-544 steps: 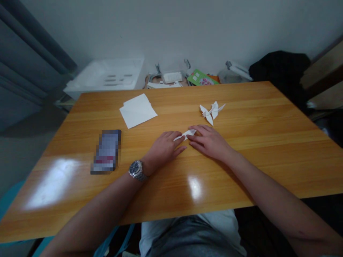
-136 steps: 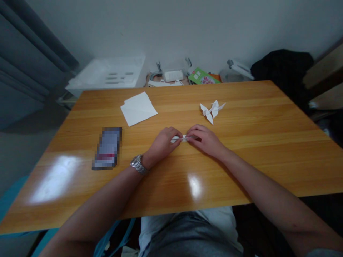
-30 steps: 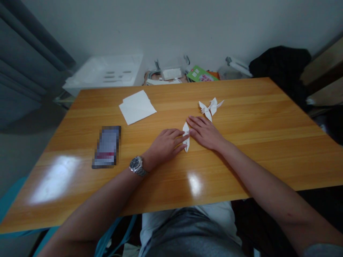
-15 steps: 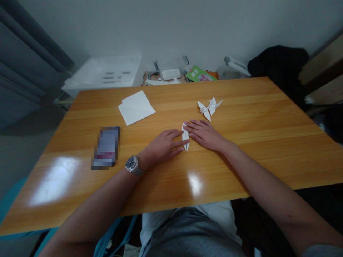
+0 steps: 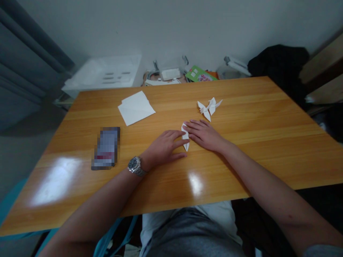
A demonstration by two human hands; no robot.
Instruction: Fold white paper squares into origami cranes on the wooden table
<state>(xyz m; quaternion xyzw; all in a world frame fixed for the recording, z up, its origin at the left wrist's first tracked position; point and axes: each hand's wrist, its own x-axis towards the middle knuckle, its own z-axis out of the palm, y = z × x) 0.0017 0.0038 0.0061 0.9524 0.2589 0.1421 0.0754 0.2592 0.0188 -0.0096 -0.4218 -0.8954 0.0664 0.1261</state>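
Observation:
A narrow folded piece of white paper (image 5: 185, 136) lies on the wooden table between my two hands, its pointed end toward me. My left hand (image 5: 167, 147) reaches in from the left with its fingers apart, the fingertips over the paper's middle and the thumb lower down by the tabletop. From the right, my right hand (image 5: 203, 132) lies flat, its fingertips resting on the paper's upper part and hiding some of its right edge. Just beyond the right hand sit folded white paper cranes (image 5: 210, 108), touching or very close together.
White paper sheets (image 5: 137, 108) lie at the back left of the table (image 5: 241, 107). A blurred-out phone (image 5: 107, 147) is left of my left hand. Behind the far edge stand a white plastic bin (image 5: 107, 73) and a green booklet (image 5: 199, 74).
My left thumb has shifted off the paper's lower end, down and toward me, and the left wrist has moved slightly right. My right hand stays nearly still on the paper.

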